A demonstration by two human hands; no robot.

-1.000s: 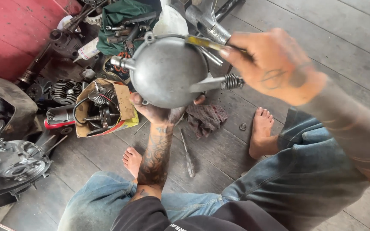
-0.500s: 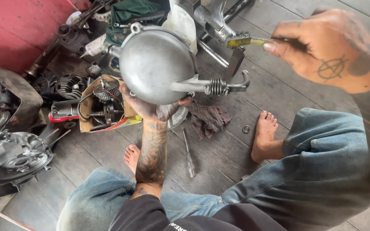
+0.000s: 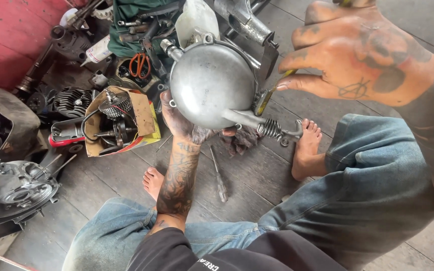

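My left hand (image 3: 183, 124) grips a round grey metal engine cover (image 3: 211, 84) from below and holds it up over the floor. A short arm with a coil spring (image 3: 271, 128) sticks out of the cover's lower right side. My right hand (image 3: 357, 55), raised close to the camera, pinches a thin yellow-handled tool (image 3: 269, 99). The tool's tip rests against the cover's right edge, just above the spring arm.
A screwdriver (image 3: 218, 173) and a dark rag (image 3: 242, 140) lie on the wooden floor between my bare feet. A torn cardboard box (image 3: 141, 118) of gears sits to the left. Engine parts (image 3: 13, 188), a finned cylinder (image 3: 71, 100) and several tools crowd the left and top.
My right hand rose toward the camera and swung the yellow-handled tool down to the cover's right edge. My left hand shifted the cover slightly right and lower in view.
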